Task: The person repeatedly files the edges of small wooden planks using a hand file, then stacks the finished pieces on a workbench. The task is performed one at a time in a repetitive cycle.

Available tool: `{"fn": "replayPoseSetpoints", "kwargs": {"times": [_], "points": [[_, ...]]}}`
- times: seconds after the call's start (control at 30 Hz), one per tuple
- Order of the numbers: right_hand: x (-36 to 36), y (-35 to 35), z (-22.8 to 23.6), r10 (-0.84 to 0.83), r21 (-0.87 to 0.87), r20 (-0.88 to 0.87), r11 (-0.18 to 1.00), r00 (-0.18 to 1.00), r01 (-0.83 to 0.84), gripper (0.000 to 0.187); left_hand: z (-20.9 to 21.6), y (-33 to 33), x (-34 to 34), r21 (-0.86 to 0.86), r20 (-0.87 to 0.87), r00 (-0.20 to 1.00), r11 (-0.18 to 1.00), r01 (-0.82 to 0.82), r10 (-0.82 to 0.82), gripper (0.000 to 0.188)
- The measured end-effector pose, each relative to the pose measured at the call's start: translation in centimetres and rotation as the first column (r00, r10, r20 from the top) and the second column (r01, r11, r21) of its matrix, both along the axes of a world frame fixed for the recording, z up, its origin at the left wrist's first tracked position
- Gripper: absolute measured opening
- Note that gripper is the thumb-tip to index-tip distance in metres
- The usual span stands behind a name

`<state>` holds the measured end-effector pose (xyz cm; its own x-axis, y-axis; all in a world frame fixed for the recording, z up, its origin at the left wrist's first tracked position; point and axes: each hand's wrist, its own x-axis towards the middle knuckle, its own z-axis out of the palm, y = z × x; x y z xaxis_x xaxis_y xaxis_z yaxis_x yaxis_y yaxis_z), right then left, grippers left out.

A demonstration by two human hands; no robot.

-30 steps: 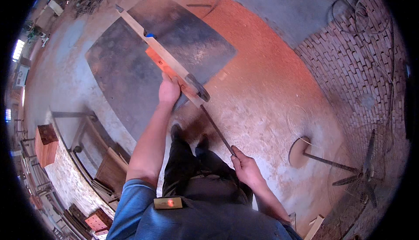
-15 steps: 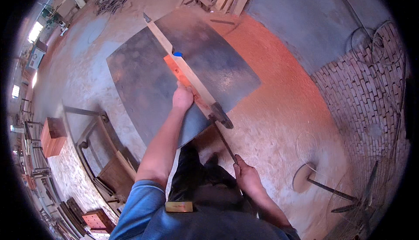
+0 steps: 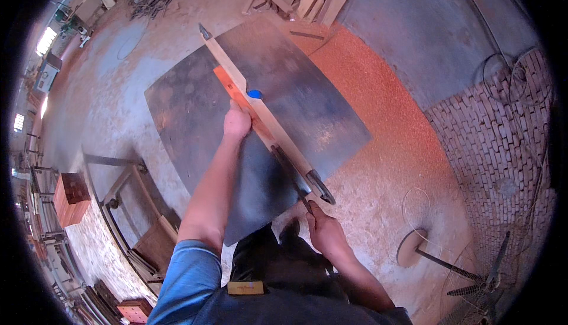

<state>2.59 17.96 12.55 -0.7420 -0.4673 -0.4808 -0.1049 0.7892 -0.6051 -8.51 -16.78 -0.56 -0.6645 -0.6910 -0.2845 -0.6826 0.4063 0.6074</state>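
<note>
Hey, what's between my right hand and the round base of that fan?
In the head view, only dusty floor shows between your right hand and the fan's round base.

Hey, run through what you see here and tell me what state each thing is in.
Orange wood piece: held, slanted
Pale beam: slanted, notched, alongside the orange wood piece
Dark rod: slanted, gripped at its near end
Left hand: closed on the orange wood piece
Right hand: closed on the dark rod
Dark board: flat, surface smudged
Fan: upright; spinning or not, unclear
</note>
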Motion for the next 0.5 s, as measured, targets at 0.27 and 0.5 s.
{"fn": "replayPoseSetpoints", "kwargs": {"times": [0.27,0.5], "points": [[-2.8,-6.5,-2.8,0.028,-0.029,-0.130,0.999,0.991,-0.032,0.040,0.9,-6.7,-3.8,0.069,-0.048,0.998,0.997,-0.036,0.040,0.043],[-5.1,-12.8,-1.7,-0.009,0.038,-0.069,0.999,0.998,0.011,0.041,0.1,-12.6,-6.4,0.079,-0.044,0.999,0.996,-0.029,0.032,0.040]]}}
